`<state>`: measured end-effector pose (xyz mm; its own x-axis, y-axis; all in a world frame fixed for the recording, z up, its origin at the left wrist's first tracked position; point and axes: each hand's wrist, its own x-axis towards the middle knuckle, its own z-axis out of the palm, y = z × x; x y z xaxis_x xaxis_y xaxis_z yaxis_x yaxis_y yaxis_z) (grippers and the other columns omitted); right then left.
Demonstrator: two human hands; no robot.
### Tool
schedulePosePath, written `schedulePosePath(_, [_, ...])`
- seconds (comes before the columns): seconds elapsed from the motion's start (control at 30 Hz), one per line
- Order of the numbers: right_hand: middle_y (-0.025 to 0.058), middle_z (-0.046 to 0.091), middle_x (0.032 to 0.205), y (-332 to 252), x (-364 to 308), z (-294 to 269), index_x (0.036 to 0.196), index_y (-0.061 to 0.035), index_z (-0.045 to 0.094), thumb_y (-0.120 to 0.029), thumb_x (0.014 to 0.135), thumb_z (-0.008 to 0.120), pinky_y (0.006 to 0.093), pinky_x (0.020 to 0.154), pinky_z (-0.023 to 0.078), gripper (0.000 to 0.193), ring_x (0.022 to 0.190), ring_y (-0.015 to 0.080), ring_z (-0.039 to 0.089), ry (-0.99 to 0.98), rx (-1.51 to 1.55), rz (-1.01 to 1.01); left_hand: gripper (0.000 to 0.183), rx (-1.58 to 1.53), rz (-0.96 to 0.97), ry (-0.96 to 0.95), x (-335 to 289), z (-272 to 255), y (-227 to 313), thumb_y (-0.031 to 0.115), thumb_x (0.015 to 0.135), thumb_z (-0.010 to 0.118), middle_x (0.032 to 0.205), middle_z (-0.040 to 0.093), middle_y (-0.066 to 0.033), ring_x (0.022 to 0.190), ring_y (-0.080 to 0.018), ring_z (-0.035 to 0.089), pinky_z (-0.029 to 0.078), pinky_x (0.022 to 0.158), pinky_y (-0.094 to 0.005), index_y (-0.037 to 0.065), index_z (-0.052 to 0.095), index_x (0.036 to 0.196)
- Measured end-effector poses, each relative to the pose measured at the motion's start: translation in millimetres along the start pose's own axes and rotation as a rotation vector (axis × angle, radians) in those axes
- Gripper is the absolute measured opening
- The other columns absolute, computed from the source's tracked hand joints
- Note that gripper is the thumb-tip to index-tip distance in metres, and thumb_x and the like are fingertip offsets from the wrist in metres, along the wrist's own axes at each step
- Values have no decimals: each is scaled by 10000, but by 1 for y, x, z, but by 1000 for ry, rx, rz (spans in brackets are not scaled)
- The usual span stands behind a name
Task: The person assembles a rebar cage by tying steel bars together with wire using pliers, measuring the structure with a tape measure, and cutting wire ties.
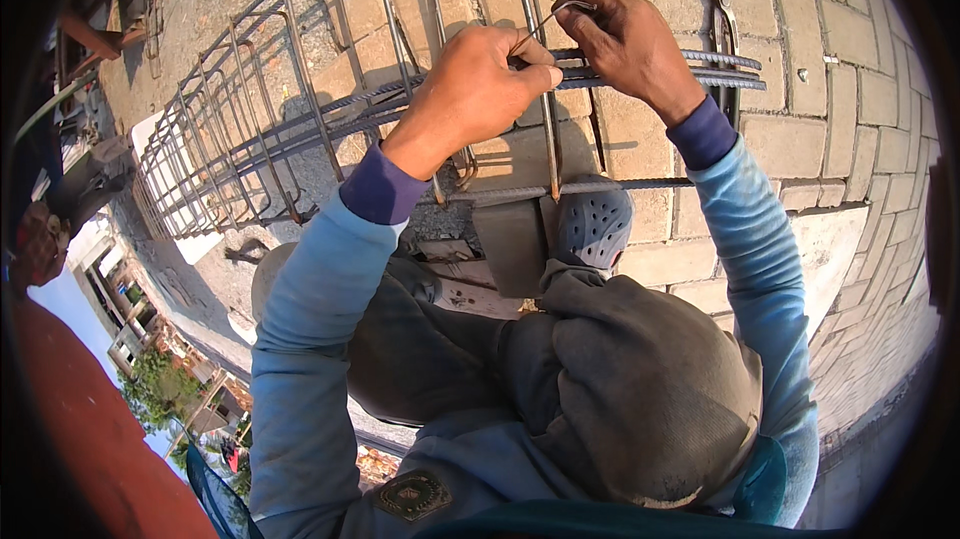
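Observation:
A long rebar cage (328, 139) of ribbed bars and square stirrups lies in front of me. Above its bars, a thin tie wire (541, 28) runs between my two hands. My left hand (480, 84) is closed, pinching the wire's lower end close to a stirrup (549, 129). Thumb and fingers of my right hand (630, 49) are closed on the wire's other part, which bends into a loop near the fingertips. Several ribbed bars (725, 71) pass beneath both hands. Whether the wire goes around a bar is hidden by my left fingers.
Metal pincers (722, 24) lie on the paving bricks (805, 154) right of my hands, partly behind the bar ends. My foot in a grey clog (597, 224) rests close to the near bar, beside a grey block (510, 247). Another person's hand (40, 244) shows at far left.

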<state>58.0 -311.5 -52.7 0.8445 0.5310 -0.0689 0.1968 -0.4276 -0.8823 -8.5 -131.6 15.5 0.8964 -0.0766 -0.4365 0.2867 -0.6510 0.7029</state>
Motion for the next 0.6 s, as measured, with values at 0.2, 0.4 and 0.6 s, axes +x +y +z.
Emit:
schedulePosePath(0.2, [111, 690, 977, -5, -1, -9, 1095, -8, 642, -268, 983, 534, 305, 817, 513, 304, 942, 190, 658, 108, 57, -44, 241, 57, 128, 271, 0, 19, 5, 236, 835, 705, 780, 664, -41, 688, -123, 581, 455, 653, -288, 11, 723, 920])
schedulePosePath(0.4, [133, 672, 1058, -10, -5, -16, 1132, -19, 651, -322, 984, 522, 315, 863, 498, 361, 1004, 235, 644, 219, 98, -95, 282, -524, 31, 153, 9, 4, 7, 260, 902, 653, 770, 558, 11, 546, -49, 445, 333, 487, -204, -4, 648, 1000])
schedulePosePath(0.6, [138, 670, 1046, -33, -12, -21, 1144, -11, 650, -366, 994, 498, 313, 873, 494, 414, 997, 230, 645, 203, 98, -93, 371, -882, -101, 37, 8, -15, 15, 364, 994, 387, 772, 525, -20, 449, -25, 335, 215, 378, -186, 28, 541, 956])
